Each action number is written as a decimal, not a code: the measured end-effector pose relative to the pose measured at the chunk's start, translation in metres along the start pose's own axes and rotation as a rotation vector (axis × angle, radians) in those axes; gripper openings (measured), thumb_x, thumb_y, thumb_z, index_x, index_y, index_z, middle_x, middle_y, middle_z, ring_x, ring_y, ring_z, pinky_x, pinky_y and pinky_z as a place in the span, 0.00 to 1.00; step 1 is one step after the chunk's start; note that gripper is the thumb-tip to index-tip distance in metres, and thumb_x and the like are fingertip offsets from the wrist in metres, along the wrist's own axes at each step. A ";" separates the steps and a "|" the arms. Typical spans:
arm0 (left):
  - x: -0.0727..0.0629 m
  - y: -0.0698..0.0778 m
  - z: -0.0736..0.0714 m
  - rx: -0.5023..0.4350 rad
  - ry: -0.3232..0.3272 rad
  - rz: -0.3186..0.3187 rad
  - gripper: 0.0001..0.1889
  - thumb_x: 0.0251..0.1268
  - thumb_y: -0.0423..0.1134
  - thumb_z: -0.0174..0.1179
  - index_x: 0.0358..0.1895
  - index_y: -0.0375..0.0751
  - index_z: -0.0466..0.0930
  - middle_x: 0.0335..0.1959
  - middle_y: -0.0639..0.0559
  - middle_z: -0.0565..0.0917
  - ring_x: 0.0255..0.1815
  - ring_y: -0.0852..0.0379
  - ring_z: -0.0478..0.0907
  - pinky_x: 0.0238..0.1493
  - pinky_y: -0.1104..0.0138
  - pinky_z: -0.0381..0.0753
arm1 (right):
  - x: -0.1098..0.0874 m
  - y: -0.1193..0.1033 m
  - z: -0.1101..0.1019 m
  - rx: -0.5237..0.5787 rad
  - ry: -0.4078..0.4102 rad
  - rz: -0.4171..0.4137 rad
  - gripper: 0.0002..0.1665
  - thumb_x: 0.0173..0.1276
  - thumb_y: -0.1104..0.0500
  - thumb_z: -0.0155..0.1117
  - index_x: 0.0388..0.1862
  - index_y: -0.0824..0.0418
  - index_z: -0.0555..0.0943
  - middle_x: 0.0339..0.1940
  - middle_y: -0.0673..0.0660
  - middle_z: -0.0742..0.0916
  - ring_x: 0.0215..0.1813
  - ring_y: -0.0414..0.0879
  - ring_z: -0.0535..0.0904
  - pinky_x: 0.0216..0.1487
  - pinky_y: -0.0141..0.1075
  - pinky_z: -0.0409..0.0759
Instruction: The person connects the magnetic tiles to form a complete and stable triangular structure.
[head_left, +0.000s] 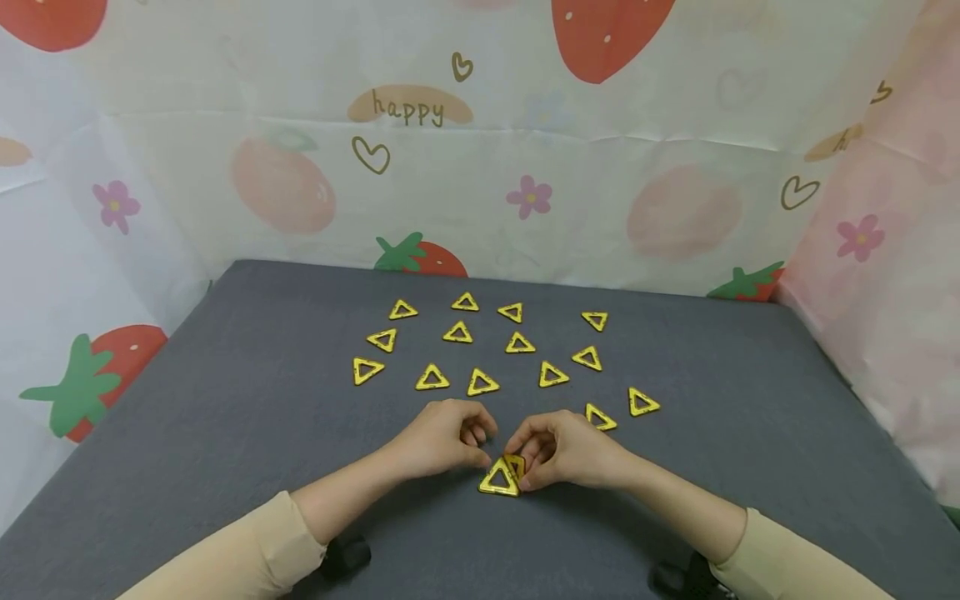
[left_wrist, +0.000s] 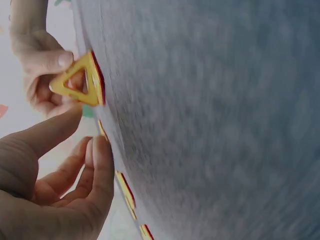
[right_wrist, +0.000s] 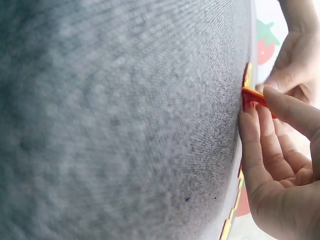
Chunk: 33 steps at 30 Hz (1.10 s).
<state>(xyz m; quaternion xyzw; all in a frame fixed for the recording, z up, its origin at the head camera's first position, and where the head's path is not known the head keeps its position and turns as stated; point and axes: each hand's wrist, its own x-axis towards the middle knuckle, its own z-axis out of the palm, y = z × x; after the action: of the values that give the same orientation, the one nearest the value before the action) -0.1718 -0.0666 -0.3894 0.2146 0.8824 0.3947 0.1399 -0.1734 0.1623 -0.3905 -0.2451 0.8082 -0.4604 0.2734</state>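
Near the front middle of the table, my right hand pinches a yellow triangular magnetic tile between thumb and fingers. That tile stands tilted against the edge of another yellow triangular tile. My left hand is just left of the pair, its fingers loosely bent around nothing. In the left wrist view, the thumb of the left hand is close to a tile corner; whether it touches I cannot tell. The right wrist view shows the pinched tile edge-on, between the thumb and fingers of the right hand.
Several more yellow triangular tiles lie flat and spread out beyond the hands, such as one tile ahead of the left hand and another to the right. Grey cloth covers the table. A printed curtain encloses the back and sides.
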 end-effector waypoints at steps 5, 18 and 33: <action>0.011 -0.002 -0.007 0.045 0.123 -0.046 0.14 0.54 0.35 0.73 0.45 0.42 0.85 0.42 0.49 0.85 0.41 0.58 0.80 0.46 0.64 0.81 | 0.000 -0.001 0.000 -0.006 0.001 -0.008 0.20 0.55 0.64 0.76 0.47 0.61 0.84 0.33 0.56 0.88 0.34 0.43 0.86 0.38 0.32 0.85; 0.045 -0.014 -0.027 0.134 0.222 -0.033 0.23 0.57 0.37 0.71 0.57 0.37 0.81 0.55 0.42 0.83 0.58 0.44 0.77 0.60 0.50 0.75 | 0.001 0.000 0.000 -0.010 -0.003 -0.010 0.20 0.55 0.64 0.76 0.47 0.60 0.84 0.33 0.57 0.87 0.35 0.43 0.85 0.39 0.31 0.84; 0.065 -0.025 -0.026 0.272 0.160 -0.067 0.25 0.56 0.41 0.72 0.57 0.35 0.82 0.57 0.40 0.84 0.64 0.41 0.75 0.68 0.51 0.69 | 0.001 0.002 0.000 -0.021 0.008 -0.020 0.20 0.54 0.63 0.77 0.47 0.58 0.84 0.33 0.57 0.87 0.35 0.42 0.85 0.39 0.31 0.84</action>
<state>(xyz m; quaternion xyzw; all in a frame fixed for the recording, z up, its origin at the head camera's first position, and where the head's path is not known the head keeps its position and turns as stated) -0.2459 -0.0655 -0.3964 0.1699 0.9427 0.2824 0.0517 -0.1745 0.1624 -0.3923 -0.2539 0.8116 -0.4556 0.2631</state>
